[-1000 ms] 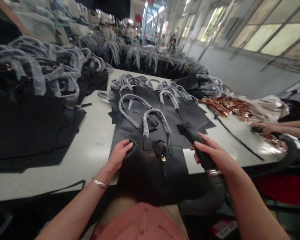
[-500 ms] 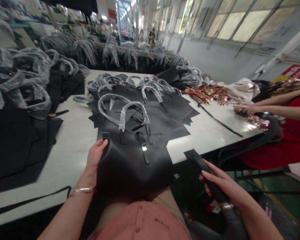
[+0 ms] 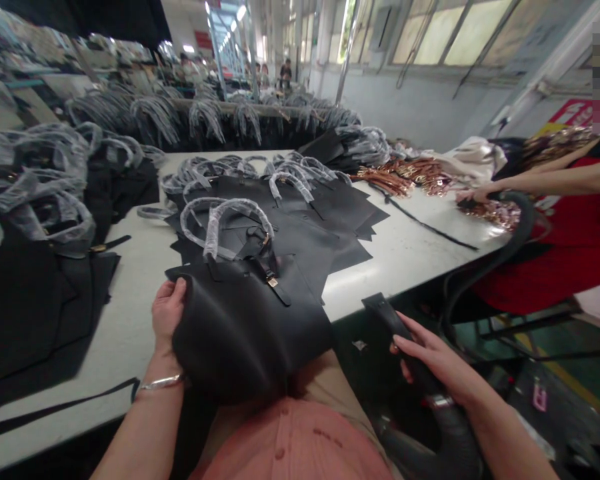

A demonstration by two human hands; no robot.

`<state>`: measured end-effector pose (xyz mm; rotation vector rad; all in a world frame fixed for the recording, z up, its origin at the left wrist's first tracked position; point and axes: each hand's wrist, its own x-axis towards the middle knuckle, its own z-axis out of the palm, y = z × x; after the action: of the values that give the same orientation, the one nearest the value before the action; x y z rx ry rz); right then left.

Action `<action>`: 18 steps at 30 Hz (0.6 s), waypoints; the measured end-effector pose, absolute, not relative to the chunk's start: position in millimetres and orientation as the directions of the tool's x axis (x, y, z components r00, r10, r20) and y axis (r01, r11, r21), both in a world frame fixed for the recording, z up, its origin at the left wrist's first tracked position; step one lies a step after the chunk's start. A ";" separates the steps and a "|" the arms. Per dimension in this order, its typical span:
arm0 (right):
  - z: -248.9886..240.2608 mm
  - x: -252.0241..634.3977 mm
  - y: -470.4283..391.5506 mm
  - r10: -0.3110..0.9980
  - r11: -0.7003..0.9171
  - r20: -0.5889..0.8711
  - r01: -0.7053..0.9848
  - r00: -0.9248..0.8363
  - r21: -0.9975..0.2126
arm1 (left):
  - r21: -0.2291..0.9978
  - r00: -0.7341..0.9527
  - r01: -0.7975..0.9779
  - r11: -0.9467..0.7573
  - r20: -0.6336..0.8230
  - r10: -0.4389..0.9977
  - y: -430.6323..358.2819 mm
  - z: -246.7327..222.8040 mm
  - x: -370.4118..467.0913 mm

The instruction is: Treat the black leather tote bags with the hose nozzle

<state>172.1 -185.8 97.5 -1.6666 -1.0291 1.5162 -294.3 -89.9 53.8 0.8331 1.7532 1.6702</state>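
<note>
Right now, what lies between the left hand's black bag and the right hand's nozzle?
In the head view, an open gap separates the black bag from the nozzle; the white table and dark space below show through.

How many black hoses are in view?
2: one hose bends below the right hand, joined to the nozzle it holds; another hose curves down from a co-worker's hands. Others could be hidden.

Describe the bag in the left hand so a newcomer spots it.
Follow the white table to its near edge, where the left hand holds a gold-buckled black bag. Unlike the bags piled behind it, this one bulges over the edge.
</note>
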 end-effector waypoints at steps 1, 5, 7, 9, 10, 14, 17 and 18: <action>98.3 171.5 -185.8 0.879 -0.476 -0.477 0.117 0.025 -0.872 | 0.993 -0.670 0.118 0.026 0.060 0.740 -90.0 55.5 -297.9; 99.0 168.1 -184.4 0.881 -0.471 -0.473 0.118 0.013 -0.874 | 0.933 -0.701 0.347 0.092 0.193 0.686 -91.7 61.0 -309.3; 97.7 166.0 -183.5 0.882 -0.467 -0.472 0.127 -0.005 -0.875 | 0.872 -0.688 0.462 0.163 0.236 0.687 -94.8 59.2 -314.0; 96.3 163.2 -182.7 0.883 -0.462 -0.469 0.133 -0.022 -0.877 | 0.810 -0.682 0.547 0.212 0.284 0.674 -98.1 53.1 -317.5; 95.8 161.6 -182.2 0.882 -0.463 -0.471 0.133 -0.027 -0.876 | 0.794 -0.682 0.569 0.214 0.311 0.661 -99.3 48.7 -318.3; 96.3 155.0 -179.9 0.877 -0.469 -0.478 0.133 -0.051 -0.873 | 0.791 -0.708 0.584 0.182 0.387 0.591 -98.4 29.5 -316.8; 96.9 153.2 -178.9 0.886 -0.453 -0.461 0.123 -0.043 -0.883 | 0.716 -0.659 0.655 0.241 0.385 0.647 -97.9 27.4 -313.4; 96.5 153.6 -178.9 0.886 -0.454 -0.461 0.119 -0.039 -0.883 | 0.664 -0.632 0.696 0.273 0.387 0.671 -99.4 30.6 -310.4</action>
<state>153.6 -178.9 96.5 -1.6085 -1.0751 1.5550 -310.4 -99.4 30.6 1.3597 2.5297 1.3451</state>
